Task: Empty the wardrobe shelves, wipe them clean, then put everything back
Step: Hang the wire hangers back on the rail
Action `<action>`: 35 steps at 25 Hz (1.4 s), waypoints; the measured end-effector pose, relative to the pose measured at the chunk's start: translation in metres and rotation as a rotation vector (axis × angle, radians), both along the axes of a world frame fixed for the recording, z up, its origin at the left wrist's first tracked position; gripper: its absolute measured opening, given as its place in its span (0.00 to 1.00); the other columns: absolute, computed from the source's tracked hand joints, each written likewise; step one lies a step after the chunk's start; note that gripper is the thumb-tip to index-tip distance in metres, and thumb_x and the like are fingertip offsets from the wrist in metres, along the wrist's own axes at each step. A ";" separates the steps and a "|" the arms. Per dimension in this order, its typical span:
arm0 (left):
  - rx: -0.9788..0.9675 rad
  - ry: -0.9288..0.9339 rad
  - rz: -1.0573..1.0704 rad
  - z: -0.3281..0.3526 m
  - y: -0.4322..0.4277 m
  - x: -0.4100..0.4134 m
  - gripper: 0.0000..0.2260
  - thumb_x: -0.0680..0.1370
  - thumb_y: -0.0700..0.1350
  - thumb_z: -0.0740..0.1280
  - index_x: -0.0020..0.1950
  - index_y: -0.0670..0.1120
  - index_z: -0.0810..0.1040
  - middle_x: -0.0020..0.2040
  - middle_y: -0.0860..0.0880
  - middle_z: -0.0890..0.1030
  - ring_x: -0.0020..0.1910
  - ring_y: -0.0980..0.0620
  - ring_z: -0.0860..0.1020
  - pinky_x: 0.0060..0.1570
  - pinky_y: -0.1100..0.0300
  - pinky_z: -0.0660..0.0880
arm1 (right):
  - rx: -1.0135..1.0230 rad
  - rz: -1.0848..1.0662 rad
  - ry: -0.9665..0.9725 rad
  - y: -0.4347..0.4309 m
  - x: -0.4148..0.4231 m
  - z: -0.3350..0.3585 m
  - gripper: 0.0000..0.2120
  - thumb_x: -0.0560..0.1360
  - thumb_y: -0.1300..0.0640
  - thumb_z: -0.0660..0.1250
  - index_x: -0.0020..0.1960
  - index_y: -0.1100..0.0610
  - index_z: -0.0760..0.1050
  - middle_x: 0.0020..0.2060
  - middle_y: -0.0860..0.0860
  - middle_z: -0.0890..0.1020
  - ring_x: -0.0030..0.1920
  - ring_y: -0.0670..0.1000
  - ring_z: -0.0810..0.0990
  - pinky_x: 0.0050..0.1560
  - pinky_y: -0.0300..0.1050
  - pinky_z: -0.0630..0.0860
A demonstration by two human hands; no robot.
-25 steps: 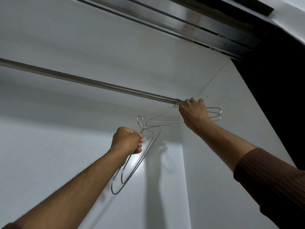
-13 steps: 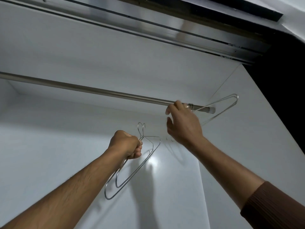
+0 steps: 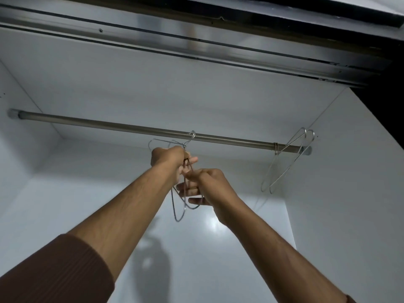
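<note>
Putting-back step, I judge: the left hand [image 3: 168, 158] grips wire hangers [image 3: 183, 200], one hooked on the rail [image 3: 131, 129]; the right hand [image 3: 207, 186] pinches their wires. Two hung hangers [image 3: 284, 165] sit at three o'clock. Next: separate one, hook it.

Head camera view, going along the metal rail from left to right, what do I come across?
Rail's grey left end cap → bare rail → hanger hook over the rail, above the left hand → two wire hangers near the right end → right end cap.
</note>
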State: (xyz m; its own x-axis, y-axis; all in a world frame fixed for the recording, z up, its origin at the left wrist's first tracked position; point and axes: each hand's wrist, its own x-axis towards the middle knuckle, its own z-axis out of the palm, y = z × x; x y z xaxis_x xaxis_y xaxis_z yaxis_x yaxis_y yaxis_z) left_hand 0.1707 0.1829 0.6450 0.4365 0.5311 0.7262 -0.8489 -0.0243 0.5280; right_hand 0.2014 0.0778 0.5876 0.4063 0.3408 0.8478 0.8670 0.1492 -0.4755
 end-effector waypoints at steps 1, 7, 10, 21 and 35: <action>0.006 0.021 0.006 0.003 0.001 0.002 0.04 0.79 0.30 0.64 0.51 0.33 0.79 0.40 0.40 0.84 0.35 0.48 0.85 0.49 0.46 0.82 | 0.000 -0.022 -0.013 0.002 -0.002 0.002 0.11 0.82 0.56 0.63 0.49 0.61 0.80 0.39 0.56 0.86 0.39 0.53 0.85 0.48 0.52 0.81; 0.081 0.066 0.039 0.008 0.010 0.008 0.03 0.78 0.33 0.68 0.49 0.36 0.81 0.41 0.42 0.85 0.35 0.50 0.83 0.37 0.54 0.82 | 0.000 -0.471 -0.235 0.013 0.001 0.023 0.10 0.80 0.62 0.56 0.52 0.62 0.75 0.40 0.54 0.78 0.31 0.56 0.83 0.32 0.48 0.81; 0.187 0.035 0.151 0.009 0.017 0.015 0.05 0.80 0.32 0.66 0.51 0.36 0.81 0.43 0.41 0.84 0.43 0.47 0.84 0.35 0.56 0.83 | -0.037 -0.703 -0.329 0.007 0.008 0.048 0.11 0.80 0.62 0.57 0.53 0.62 0.78 0.45 0.55 0.81 0.28 0.55 0.81 0.27 0.42 0.76; 0.826 0.010 0.653 0.004 0.046 0.038 0.23 0.77 0.39 0.72 0.72 0.48 0.76 0.70 0.51 0.77 0.68 0.51 0.75 0.61 0.64 0.68 | -0.174 -0.890 -0.442 0.016 0.008 0.125 0.13 0.79 0.63 0.58 0.55 0.61 0.80 0.47 0.57 0.82 0.32 0.56 0.81 0.26 0.45 0.80; 0.893 -0.158 0.771 0.004 0.072 0.027 0.10 0.83 0.54 0.64 0.48 0.53 0.82 0.45 0.54 0.82 0.45 0.56 0.80 0.42 0.67 0.69 | -0.588 -1.281 -0.382 0.071 -0.078 0.165 0.11 0.82 0.62 0.60 0.40 0.62 0.72 0.42 0.55 0.76 0.46 0.51 0.77 0.39 0.41 0.74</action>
